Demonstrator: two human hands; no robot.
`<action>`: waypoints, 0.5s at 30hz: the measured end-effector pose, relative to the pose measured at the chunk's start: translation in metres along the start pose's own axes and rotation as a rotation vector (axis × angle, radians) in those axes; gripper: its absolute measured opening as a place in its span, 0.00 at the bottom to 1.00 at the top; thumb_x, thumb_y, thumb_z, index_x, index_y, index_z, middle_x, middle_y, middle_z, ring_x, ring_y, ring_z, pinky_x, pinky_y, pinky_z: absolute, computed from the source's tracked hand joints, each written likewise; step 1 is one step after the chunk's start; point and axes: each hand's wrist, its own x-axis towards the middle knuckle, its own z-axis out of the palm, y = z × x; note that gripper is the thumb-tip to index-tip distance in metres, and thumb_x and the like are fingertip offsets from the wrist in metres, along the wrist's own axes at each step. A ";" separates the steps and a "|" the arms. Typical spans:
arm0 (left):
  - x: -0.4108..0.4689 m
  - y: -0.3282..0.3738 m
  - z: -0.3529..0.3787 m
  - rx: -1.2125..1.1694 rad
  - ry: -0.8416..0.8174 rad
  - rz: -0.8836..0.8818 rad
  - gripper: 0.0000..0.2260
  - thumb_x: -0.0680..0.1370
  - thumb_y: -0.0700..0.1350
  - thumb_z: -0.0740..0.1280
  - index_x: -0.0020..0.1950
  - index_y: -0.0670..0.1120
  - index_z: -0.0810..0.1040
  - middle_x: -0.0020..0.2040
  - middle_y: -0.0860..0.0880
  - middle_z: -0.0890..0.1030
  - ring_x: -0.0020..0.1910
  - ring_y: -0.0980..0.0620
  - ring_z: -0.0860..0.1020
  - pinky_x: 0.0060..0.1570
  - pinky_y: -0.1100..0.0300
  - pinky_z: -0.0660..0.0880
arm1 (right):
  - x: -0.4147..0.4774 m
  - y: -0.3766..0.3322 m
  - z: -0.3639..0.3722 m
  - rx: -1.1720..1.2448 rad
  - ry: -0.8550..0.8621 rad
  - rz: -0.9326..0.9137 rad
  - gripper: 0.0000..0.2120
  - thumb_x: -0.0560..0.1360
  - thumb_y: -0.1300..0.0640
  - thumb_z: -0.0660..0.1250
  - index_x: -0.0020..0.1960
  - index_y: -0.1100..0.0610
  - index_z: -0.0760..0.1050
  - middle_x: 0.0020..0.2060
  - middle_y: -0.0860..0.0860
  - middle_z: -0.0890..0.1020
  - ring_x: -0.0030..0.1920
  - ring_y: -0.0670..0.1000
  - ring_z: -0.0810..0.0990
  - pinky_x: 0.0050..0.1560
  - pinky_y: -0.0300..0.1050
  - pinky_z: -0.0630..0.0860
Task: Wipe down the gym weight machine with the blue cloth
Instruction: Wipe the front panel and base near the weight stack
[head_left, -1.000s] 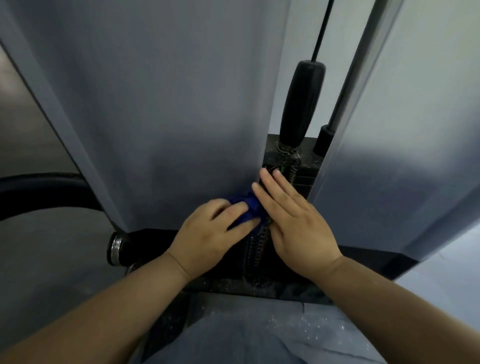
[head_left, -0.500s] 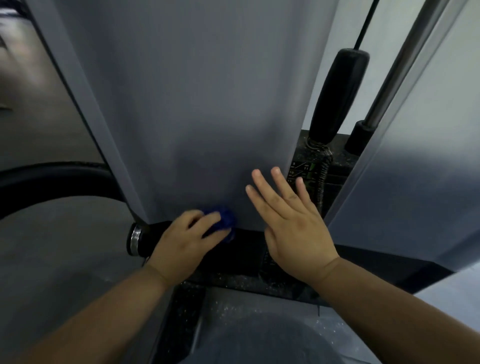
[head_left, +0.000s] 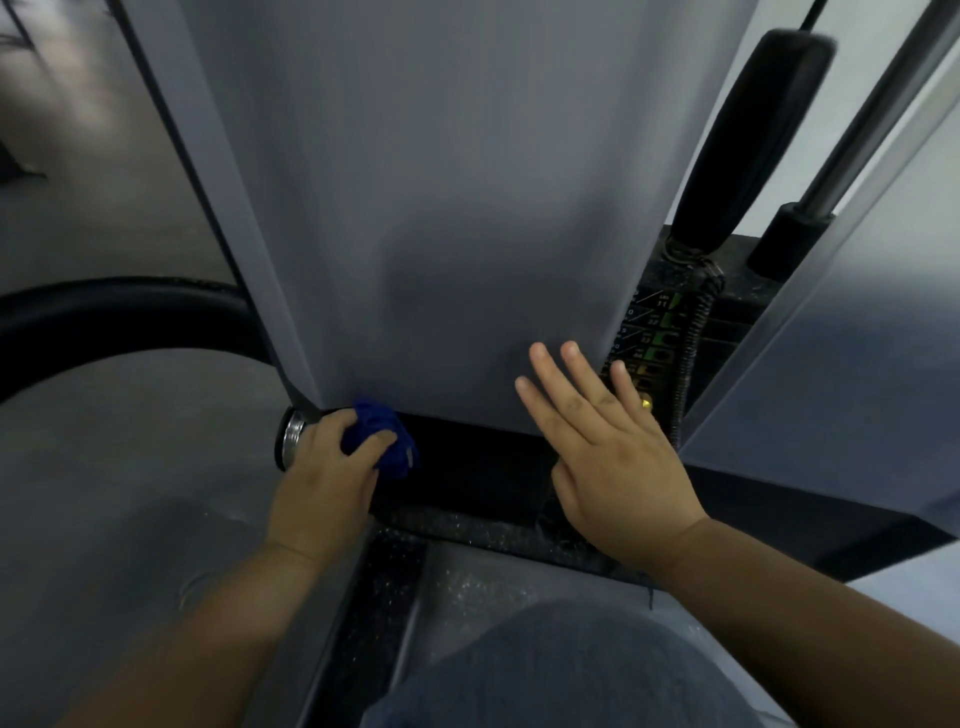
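One blue cloth (head_left: 383, 437), bunched, is held in the left grip (head_left: 324, 470), whose fingers are curled round it. It is pressed at the lower left corner of the machine's grey panel (head_left: 457, 208), just above the black base (head_left: 467, 473). It is judged soft and light, and best taken as a palmed wad. The right grip (head_left: 608, 447) is spread, holds nothing, and is beside the weight stack (head_left: 657, 338); panel contact cannot be told.

1. Place: a gym, as we judge it.
2. At 2 o'clock we record a numbered weight stack (head_left: 655, 340) with yellow selector pin (head_left: 645, 403).
3. At 1 o'clock, a steel guide rod (head_left: 872, 119).
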 end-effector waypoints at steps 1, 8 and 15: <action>-0.005 0.003 0.004 -0.043 -0.017 -0.077 0.26 0.64 0.30 0.78 0.59 0.45 0.75 0.56 0.35 0.74 0.49 0.33 0.77 0.39 0.45 0.80 | -0.005 0.000 0.004 -0.004 -0.033 -0.019 0.34 0.72 0.61 0.61 0.78 0.58 0.59 0.79 0.53 0.53 0.79 0.53 0.46 0.77 0.55 0.45; -0.009 0.025 0.035 -0.215 0.122 -0.361 0.14 0.67 0.32 0.77 0.52 0.38 0.81 0.57 0.34 0.74 0.51 0.35 0.77 0.45 0.50 0.77 | -0.025 -0.001 0.037 -0.043 -0.228 -0.106 0.41 0.68 0.60 0.71 0.78 0.59 0.59 0.79 0.55 0.54 0.79 0.54 0.50 0.76 0.56 0.48; -0.063 0.021 0.096 -0.172 -0.184 -0.602 0.11 0.75 0.36 0.70 0.57 0.40 0.79 0.66 0.39 0.70 0.58 0.37 0.75 0.51 0.47 0.77 | -0.062 -0.014 0.085 0.045 -0.394 -0.099 0.45 0.66 0.59 0.72 0.77 0.58 0.55 0.78 0.55 0.56 0.78 0.54 0.52 0.75 0.56 0.48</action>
